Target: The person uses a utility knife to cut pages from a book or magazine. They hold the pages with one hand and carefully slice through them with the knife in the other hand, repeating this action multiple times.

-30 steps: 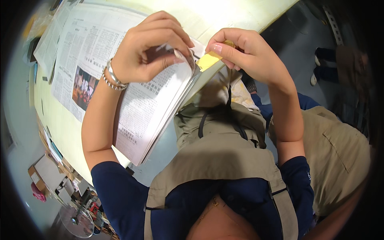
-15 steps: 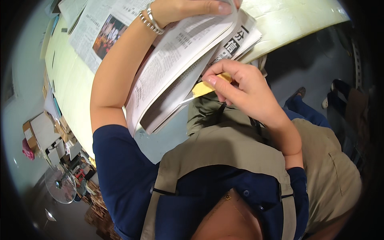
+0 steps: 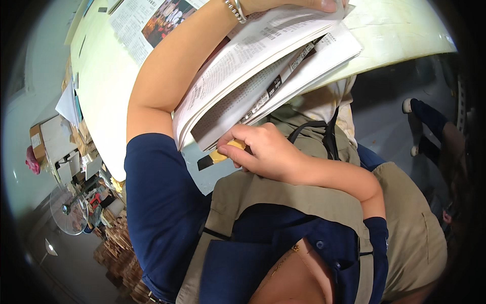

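A thick folded newspaper [image 3: 238, 71] lies at the near edge of the pale table, its layers parted along the side facing me. My left hand [image 3: 304, 3], cut off by the top of the view, grips the far end with its thumb on top. The left forearm lies along the paper. Below the near end, my right hand [image 3: 268, 149] is closed around a yellow-handled knife [image 3: 223, 154]. Its short, wide dark blade points left, just off the paper's lower corner. The lower sheets show black printed bands.
Another newspaper sheet [image 3: 152, 30] with a colour photo lies farther left on the table [image 3: 106, 91]. A fan [image 3: 68, 209], cartons and stacked brown material stand at the lower left. At the right another person's legs [image 3: 430, 119] show on the floor.
My right hand has swept left and down with the knife, from between the paper's layers to outside its near corner. My left hand and the paper appear shifted right in view.
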